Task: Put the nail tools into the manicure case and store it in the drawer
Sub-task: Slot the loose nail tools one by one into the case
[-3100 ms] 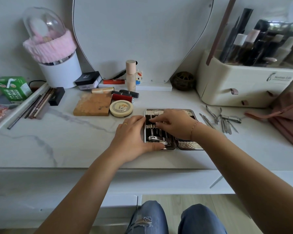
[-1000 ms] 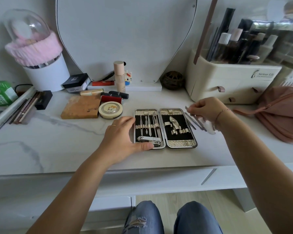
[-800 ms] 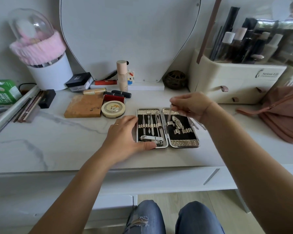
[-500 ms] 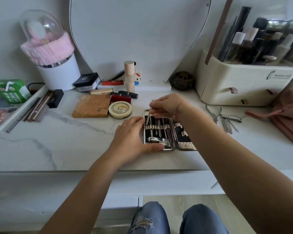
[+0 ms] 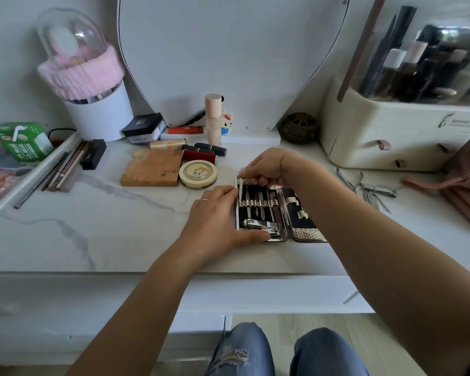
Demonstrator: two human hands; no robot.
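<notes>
Right hand (image 5: 263, 169) grip: thumb and fingertips pinch the top of a thin metal tool (image 5: 240, 191) over the far-left corner of the open manicure case (image 5: 304, 232). The tool's long axis runs far-to-near, in line with the slots; it probably just needs sliding nearward under the loop band. Left hand (image 5: 215, 218) is spread flat against the case's left edge, thumb on its near rim. The case sits mid-bench (image 5: 106, 226), close to the front edge. Loose nail tools (image 5: 375, 191) lie right of the case, nearer the right hand.
</notes>
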